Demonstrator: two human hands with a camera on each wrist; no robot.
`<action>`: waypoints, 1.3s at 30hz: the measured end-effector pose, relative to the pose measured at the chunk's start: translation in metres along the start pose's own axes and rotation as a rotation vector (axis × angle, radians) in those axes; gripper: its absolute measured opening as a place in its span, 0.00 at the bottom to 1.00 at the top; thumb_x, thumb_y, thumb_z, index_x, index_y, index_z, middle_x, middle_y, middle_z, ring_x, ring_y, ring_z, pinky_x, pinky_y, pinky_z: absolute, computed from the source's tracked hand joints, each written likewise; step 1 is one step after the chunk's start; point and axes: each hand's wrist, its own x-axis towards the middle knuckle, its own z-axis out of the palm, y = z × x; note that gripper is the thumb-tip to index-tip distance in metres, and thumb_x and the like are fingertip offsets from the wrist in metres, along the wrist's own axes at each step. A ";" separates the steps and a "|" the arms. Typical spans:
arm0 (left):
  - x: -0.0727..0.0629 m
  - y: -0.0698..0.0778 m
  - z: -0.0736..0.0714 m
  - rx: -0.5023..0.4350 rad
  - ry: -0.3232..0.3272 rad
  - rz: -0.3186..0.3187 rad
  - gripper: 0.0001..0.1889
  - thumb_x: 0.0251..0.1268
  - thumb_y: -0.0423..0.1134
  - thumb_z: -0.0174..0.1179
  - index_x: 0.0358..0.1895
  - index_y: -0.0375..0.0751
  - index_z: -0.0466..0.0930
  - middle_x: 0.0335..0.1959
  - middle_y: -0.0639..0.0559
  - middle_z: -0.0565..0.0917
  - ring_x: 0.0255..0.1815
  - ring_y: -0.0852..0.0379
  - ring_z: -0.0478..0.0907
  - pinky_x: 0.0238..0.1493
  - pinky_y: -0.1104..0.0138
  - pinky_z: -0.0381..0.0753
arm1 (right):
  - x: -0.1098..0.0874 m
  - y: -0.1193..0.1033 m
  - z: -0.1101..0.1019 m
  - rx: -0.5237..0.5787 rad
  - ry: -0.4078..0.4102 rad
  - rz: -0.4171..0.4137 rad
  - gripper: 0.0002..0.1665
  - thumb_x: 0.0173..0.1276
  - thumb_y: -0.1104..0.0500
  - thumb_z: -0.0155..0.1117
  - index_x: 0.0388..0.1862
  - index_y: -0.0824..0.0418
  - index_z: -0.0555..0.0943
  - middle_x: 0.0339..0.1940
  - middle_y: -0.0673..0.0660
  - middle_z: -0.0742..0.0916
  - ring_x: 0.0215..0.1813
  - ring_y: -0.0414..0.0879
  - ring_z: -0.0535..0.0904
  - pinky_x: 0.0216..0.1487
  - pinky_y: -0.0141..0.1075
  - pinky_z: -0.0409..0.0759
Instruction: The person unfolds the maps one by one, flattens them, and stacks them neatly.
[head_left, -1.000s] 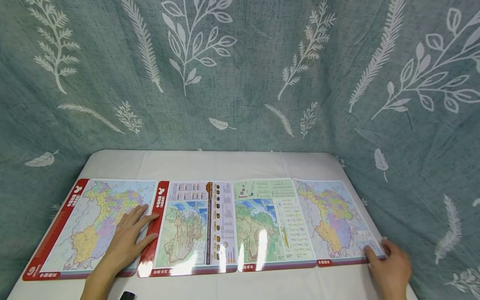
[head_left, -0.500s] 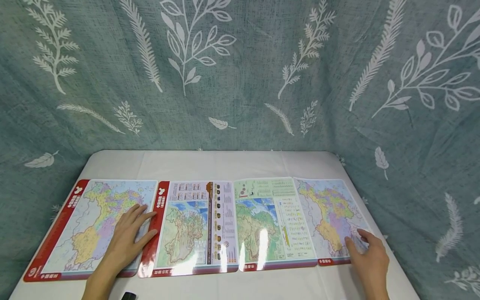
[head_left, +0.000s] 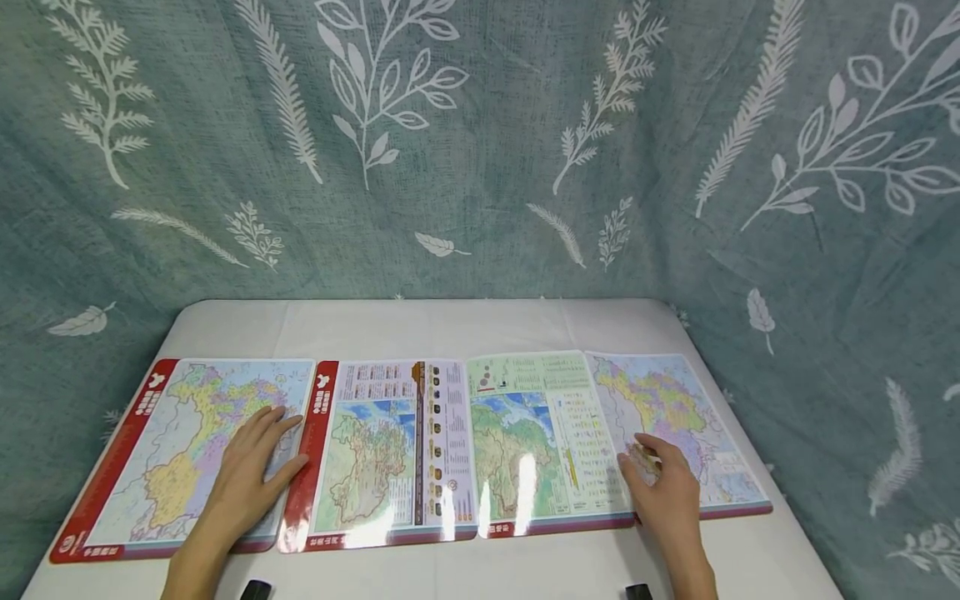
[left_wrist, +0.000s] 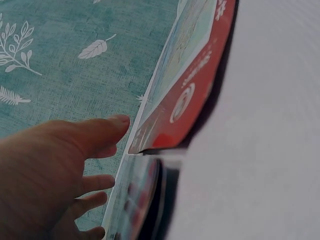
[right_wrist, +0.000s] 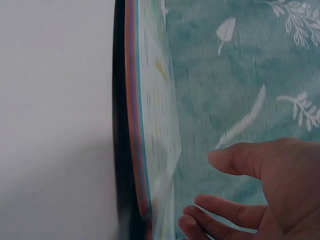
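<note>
Two glossy maps lie side by side on a white-covered table. My left hand (head_left: pixel 247 467) rests with spread fingers across the right part of the left map (head_left: pixel 168 492), its thumb and a fingertip at the red border (head_left: pixel 313 450) of the other one. That second map (head_left: pixel 367 475) runs on to the right through a green panel (head_left: pixel 517 450) to a pastel panel (head_left: pixel 671 400). Over the near left part of the pastel panel is my right hand (head_left: pixel 666 483), its thumb and fingers apart and nothing between them. In the right wrist view, those fingers (right_wrist: pixel 235 210) are bent loosely.
The white tabletop (head_left: pixel 435 325) shows beyond and in front of the maps. A green curtain (head_left: pixel 480 150) with white leaf prints hangs behind and at both sides. Small black objects (head_left: pixel 257 590) show near each wrist at the bottom edge.
My right hand has let go of the far right map's near corner and moved left to that panel's left side. The left hand stays almost in place.
</note>
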 end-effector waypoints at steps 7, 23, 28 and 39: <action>0.001 -0.001 -0.002 -0.001 0.008 -0.002 0.30 0.61 0.40 0.76 0.67 0.40 0.78 0.74 0.30 0.71 0.76 0.27 0.62 0.73 0.30 0.61 | -0.006 -0.030 0.028 0.059 -0.077 -0.068 0.28 0.69 0.59 0.75 0.65 0.67 0.79 0.60 0.67 0.85 0.66 0.65 0.79 0.70 0.59 0.74; -0.003 -0.011 -0.014 0.016 0.005 -0.081 0.29 0.63 0.40 0.73 0.67 0.37 0.78 0.75 0.28 0.68 0.78 0.25 0.58 0.79 0.30 0.52 | -0.023 -0.077 0.065 0.123 -0.163 -0.215 0.28 0.67 0.60 0.77 0.64 0.65 0.81 0.61 0.62 0.86 0.67 0.61 0.81 0.68 0.58 0.78; -0.003 -0.013 -0.017 0.023 0.031 -0.091 0.29 0.63 0.39 0.74 0.67 0.36 0.79 0.75 0.28 0.69 0.78 0.24 0.59 0.78 0.29 0.51 | -0.024 -0.091 0.072 0.163 -0.188 -0.259 0.29 0.67 0.59 0.77 0.65 0.64 0.80 0.62 0.60 0.86 0.67 0.59 0.80 0.67 0.58 0.79; -0.008 -0.023 -0.027 0.073 0.033 -0.160 0.30 0.63 0.40 0.73 0.67 0.35 0.78 0.75 0.26 0.68 0.80 0.26 0.56 0.81 0.28 0.42 | -0.022 -0.135 0.094 0.163 -0.266 -0.361 0.27 0.68 0.57 0.75 0.64 0.63 0.81 0.61 0.58 0.86 0.64 0.54 0.80 0.65 0.53 0.79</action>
